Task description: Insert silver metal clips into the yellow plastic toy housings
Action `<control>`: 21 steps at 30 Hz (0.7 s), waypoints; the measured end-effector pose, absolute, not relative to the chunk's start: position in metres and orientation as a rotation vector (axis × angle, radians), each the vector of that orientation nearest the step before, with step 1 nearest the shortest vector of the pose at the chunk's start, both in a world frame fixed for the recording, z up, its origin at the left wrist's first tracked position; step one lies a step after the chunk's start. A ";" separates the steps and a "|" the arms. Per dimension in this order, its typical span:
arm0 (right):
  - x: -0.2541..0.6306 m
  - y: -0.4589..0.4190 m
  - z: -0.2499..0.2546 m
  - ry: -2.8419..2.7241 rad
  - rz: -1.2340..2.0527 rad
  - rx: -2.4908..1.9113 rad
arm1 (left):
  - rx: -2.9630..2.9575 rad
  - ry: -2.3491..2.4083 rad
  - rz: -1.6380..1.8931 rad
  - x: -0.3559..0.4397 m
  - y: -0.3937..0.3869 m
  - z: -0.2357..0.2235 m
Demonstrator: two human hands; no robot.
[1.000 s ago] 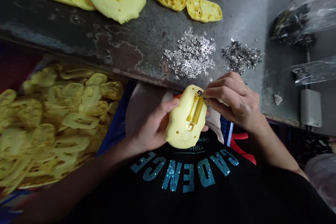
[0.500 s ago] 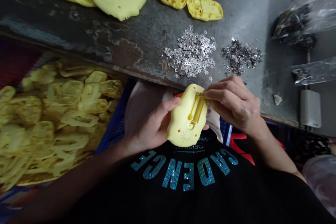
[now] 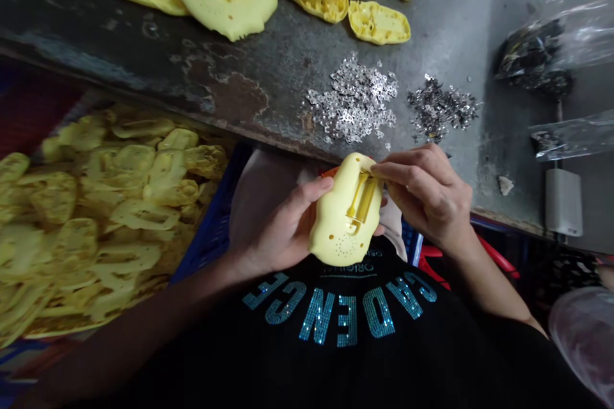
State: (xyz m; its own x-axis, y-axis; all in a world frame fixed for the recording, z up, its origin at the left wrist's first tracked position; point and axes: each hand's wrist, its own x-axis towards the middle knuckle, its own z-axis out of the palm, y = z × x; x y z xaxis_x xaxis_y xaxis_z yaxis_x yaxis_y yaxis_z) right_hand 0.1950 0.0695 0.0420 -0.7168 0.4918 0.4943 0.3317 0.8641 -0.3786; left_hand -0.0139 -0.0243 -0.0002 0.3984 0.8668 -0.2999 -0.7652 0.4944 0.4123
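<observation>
My left hand (image 3: 273, 223) cradles a yellow moulded plastic housing (image 3: 336, 230) from below, thumb along its upper edge. The housing has a recessed channel (image 3: 362, 201) and a cluster of small holes near its lower end. My right hand (image 3: 426, 195) pinches the top end of the channel between thumb and fingertips. Those fingertips hide whatever lies at that end, and I cannot tell if they hold a small part.
A scarred metal table edge (image 3: 268, 134) runs ahead of me, bearing yellow housings (image 3: 228, 0) and piles of small silver metal pieces (image 3: 352, 102) and darker ones (image 3: 441, 108). To the left, a blue crate (image 3: 206, 236) holds many yellow parts. Plastic bags (image 3: 537, 54) lie at right.
The small dark metal bit seen at the channel's top a second ago is now hidden by my right fingertips. The housing and both hands have shifted slightly right in view.
</observation>
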 end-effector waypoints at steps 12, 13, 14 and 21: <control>0.192 0.086 0.049 -2.433 0.829 -0.682 | 0.709 0.945 1.168 -0.022 -0.046 -0.008; 0.193 0.084 0.046 -2.413 0.815 -0.672 | 0.746 0.994 1.171 -0.023 -0.047 -0.007; 0.193 0.082 0.043 -2.394 0.803 -0.662 | 0.778 1.041 1.174 -0.023 -0.049 -0.006; 0.205 0.077 0.024 -2.263 1.005 -0.719 | 0.815 1.086 1.117 -0.025 -0.055 -0.011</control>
